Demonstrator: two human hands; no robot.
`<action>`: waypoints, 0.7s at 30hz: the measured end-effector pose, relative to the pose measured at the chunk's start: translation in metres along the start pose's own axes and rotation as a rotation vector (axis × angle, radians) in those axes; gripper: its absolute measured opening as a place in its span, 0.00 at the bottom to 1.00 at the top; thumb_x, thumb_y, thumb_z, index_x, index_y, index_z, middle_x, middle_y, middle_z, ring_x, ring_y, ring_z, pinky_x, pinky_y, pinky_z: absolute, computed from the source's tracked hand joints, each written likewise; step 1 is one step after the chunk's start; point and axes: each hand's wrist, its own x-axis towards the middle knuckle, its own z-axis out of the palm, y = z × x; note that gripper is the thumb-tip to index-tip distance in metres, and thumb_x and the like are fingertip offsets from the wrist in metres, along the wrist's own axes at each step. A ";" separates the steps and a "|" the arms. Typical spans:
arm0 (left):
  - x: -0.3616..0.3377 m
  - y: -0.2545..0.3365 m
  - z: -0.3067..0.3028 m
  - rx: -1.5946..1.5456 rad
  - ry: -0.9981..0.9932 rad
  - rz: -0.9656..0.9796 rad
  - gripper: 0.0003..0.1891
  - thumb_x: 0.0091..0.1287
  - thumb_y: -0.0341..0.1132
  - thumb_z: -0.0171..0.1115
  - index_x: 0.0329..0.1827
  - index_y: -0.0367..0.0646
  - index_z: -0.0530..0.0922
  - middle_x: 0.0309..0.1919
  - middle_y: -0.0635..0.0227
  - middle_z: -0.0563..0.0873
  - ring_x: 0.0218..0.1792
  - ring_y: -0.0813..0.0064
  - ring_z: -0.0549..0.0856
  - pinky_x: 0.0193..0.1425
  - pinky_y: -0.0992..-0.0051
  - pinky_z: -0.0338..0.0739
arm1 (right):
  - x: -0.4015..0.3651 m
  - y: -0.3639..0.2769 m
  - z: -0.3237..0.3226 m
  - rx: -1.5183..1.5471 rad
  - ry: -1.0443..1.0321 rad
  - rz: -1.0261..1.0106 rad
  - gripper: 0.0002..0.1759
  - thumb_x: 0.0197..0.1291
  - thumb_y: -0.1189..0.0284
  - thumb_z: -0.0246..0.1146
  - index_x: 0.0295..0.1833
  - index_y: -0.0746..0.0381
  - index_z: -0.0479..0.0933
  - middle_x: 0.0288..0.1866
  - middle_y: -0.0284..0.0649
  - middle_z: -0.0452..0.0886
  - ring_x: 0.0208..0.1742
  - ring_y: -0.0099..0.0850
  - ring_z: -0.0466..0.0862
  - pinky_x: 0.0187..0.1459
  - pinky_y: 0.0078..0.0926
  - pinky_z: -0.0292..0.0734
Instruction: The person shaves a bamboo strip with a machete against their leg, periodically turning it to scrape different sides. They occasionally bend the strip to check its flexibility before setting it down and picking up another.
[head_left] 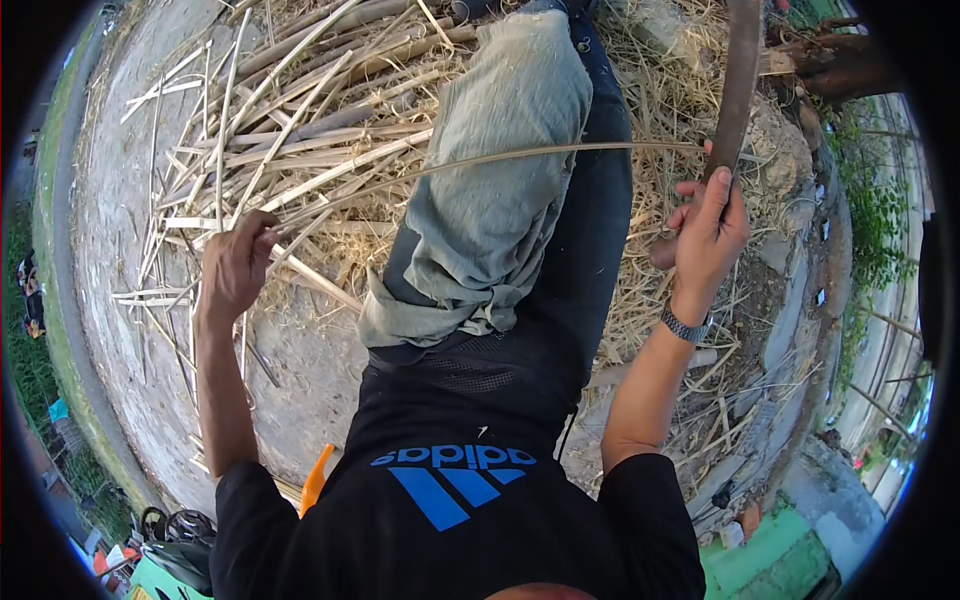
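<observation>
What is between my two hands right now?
In the head view, a thin bamboo strip spans from left hand to right hand gripping a blade, over a grey cloth.

The only readable text is the brand word "adidas" [453,457], in blue and seen upside down. It sits with the three-stripe logo [450,493] on the black T-shirt [330,540], at 6 o'clock.

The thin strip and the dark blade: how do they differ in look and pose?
The thin strip is pale and slender; the dark blade is broad and brown. The strip lies crosswise over the cloth on the knee; the blade stands nearly upright. The left hand pinches the strip; the right hand grips the blade. Both are long and slightly curved.
</observation>
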 end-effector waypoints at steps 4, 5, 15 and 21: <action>0.009 -0.015 0.004 0.088 0.034 0.098 0.17 0.82 0.46 0.55 0.42 0.41 0.79 0.24 0.53 0.82 0.26 0.47 0.82 0.30 0.57 0.72 | -0.002 -0.002 -0.009 -0.167 0.001 0.066 0.21 0.81 0.57 0.59 0.61 0.64 0.80 0.27 0.36 0.84 0.17 0.17 0.74 0.19 0.19 0.67; 0.016 -0.014 0.003 0.076 0.030 0.110 0.17 0.82 0.46 0.55 0.42 0.41 0.79 0.24 0.53 0.82 0.26 0.47 0.82 0.30 0.57 0.72 | -0.001 0.003 -0.008 -0.081 0.046 0.079 0.20 0.81 0.57 0.59 0.59 0.65 0.77 0.27 0.37 0.83 0.16 0.18 0.74 0.18 0.19 0.66; 0.046 -0.019 0.004 -0.105 0.082 0.245 0.18 0.81 0.46 0.60 0.44 0.38 0.84 0.16 0.63 0.76 0.16 0.69 0.74 0.24 0.69 0.65 | 0.026 0.008 -0.014 -0.017 0.120 0.203 0.27 0.82 0.51 0.54 0.41 0.67 0.74 0.23 0.36 0.78 0.14 0.20 0.72 0.15 0.21 0.65; 0.046 -0.022 0.012 -0.030 0.110 0.301 0.16 0.81 0.44 0.60 0.43 0.39 0.84 0.16 0.63 0.77 0.15 0.69 0.75 0.23 0.67 0.66 | -0.029 0.004 0.032 -0.166 -0.186 0.142 0.30 0.82 0.50 0.53 0.33 0.63 0.78 0.17 0.30 0.74 0.16 0.20 0.74 0.18 0.24 0.68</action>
